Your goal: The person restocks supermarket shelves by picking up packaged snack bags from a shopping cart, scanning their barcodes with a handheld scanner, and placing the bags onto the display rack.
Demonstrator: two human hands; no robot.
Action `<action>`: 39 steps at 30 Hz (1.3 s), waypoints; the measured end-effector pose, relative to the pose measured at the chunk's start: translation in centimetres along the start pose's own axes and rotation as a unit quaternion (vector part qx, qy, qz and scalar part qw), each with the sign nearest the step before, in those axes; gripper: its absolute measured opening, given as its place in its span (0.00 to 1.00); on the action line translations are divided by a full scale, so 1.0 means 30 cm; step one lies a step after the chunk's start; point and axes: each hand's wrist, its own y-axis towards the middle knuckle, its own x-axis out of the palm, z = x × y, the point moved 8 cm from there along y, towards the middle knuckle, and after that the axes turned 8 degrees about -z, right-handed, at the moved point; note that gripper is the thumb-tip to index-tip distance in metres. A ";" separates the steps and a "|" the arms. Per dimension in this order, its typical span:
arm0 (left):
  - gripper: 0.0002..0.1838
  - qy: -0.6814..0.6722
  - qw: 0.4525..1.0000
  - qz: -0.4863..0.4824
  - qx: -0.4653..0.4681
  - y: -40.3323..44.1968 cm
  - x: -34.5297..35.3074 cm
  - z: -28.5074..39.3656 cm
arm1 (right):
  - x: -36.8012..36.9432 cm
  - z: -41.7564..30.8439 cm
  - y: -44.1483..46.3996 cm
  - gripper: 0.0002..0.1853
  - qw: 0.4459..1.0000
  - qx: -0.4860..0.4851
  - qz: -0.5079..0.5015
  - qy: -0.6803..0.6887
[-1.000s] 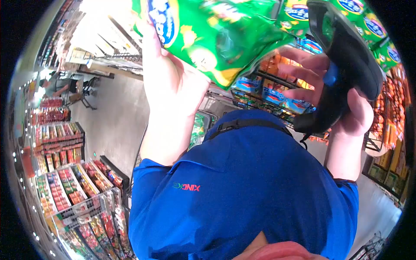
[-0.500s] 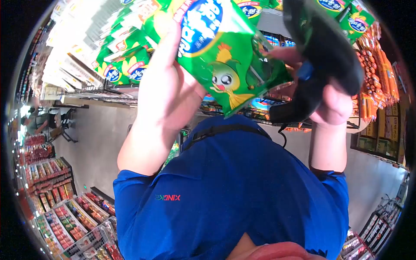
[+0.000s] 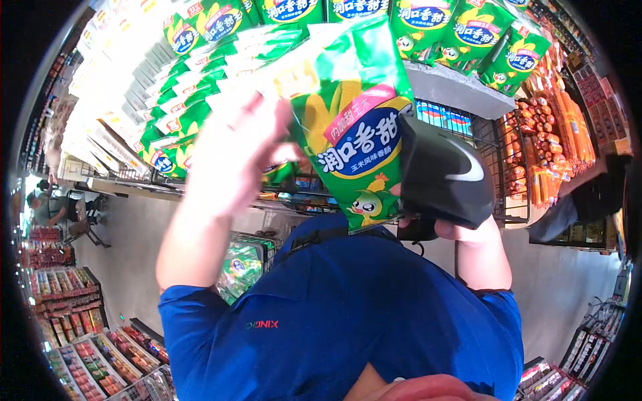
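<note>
A green packet of corn-flavour sausages [image 3: 364,144] stands upright in front of my chest, its printed face with corn and a cartoon figure toward me. My right hand [image 3: 461,230] grips a black handheld scanner [image 3: 448,174] with a white curved mark. A fingertip of that hand shows at the packet's lower right edge, so it seems to hold the packet too. My left hand [image 3: 247,144], blurred and overexposed, is beside the packet's left edge. Its fingers look apart, with nothing visible in them.
Rows of matching green packets [image 3: 194,83] fill the display ahead. Orange-wrapped sausages [image 3: 572,130] hang at the right by a black wire basket [image 3: 515,170]. More green packets [image 3: 241,267] lie in a cart below my left arm. Another person [image 3: 50,210] sits at far left.
My left hand has come off the packet and moved slightly left. The packet has shifted lower and to the right, and the scanner has turned and lies against its right side.
</note>
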 end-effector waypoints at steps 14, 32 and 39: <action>0.09 0.405 0.871 -0.230 -0.158 0.301 0.221 0.270 | -0.093 -0.073 -0.028 0.44 0.994 -0.079 0.075 -0.034; 0.09 0.718 0.665 -0.208 0.000 0.504 0.091 -0.028 | -0.213 -0.053 -0.142 0.35 0.968 -0.157 0.064 0.184; 0.08 0.702 0.685 -0.191 0.023 0.568 0.064 -0.011 | -0.230 -0.041 -0.158 0.34 0.964 -0.158 0.065 0.204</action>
